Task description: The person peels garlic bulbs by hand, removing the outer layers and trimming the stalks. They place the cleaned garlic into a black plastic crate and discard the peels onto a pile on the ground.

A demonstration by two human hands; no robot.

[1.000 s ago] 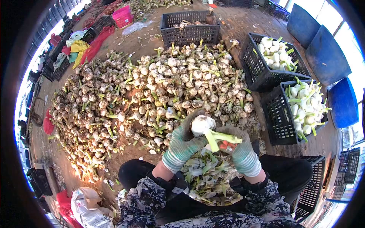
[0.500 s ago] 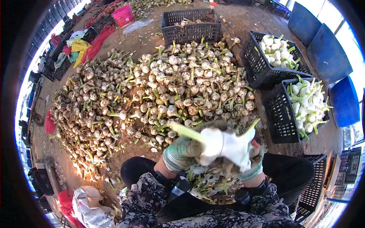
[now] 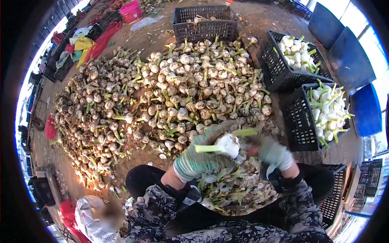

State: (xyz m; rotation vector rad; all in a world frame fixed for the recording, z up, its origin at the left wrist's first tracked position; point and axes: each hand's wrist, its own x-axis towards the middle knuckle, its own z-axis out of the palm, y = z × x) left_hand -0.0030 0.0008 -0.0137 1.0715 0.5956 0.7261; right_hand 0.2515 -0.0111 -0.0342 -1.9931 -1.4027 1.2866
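Note:
My left hand, in a green-and-white glove, is closed around white garlic. One green stem points left from it and another points right, so there may be two bulbs. Just right of the garlic is my right hand, gloved and smeared by motion. Its fingers curl around something small with a red part, whose kind I cannot make out. Below both hands, peeled skins and stem scraps lie heaped between my legs. Beyond them spreads a large pile of unpeeled garlic with soil on it.
Two black crates of clean white garlic, one farther and one nearer, stand on the right. Another black crate is behind the pile. Blue panels line the right side. A white sack lies at lower left.
My right hand has moved away from the garlic to the right. The garlic in my left hand has shifted slightly and turned; peeled white layers no longer stretch between the hands.

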